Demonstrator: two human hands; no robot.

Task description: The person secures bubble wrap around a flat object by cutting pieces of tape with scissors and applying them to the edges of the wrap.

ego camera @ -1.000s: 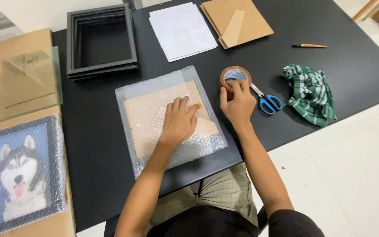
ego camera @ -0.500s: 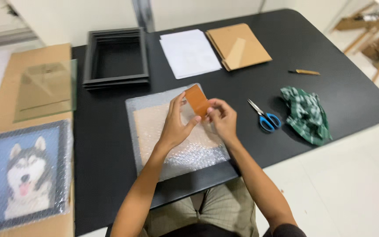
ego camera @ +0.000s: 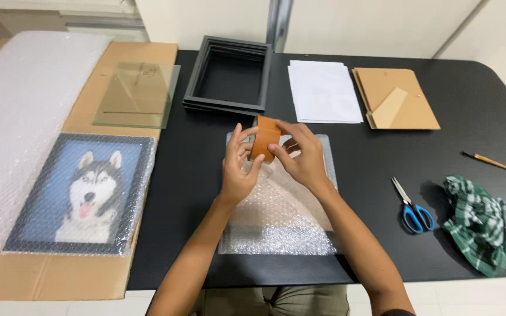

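Head view: the brown tape roll (ego camera: 264,138) is up between both hands, left hand (ego camera: 238,169) cupping it, right hand (ego camera: 301,157) pinching its edge, above the bubble-wrapped panel (ego camera: 279,202) on the black counter (ego camera: 194,169). Scissors (ego camera: 412,208) lie well right. A loose pinch could drop the roll, I'd say.

brown tape roll (ego camera: 264,138) held edge-on above the bubble-wrapped flat package (ego camera: 279,216).
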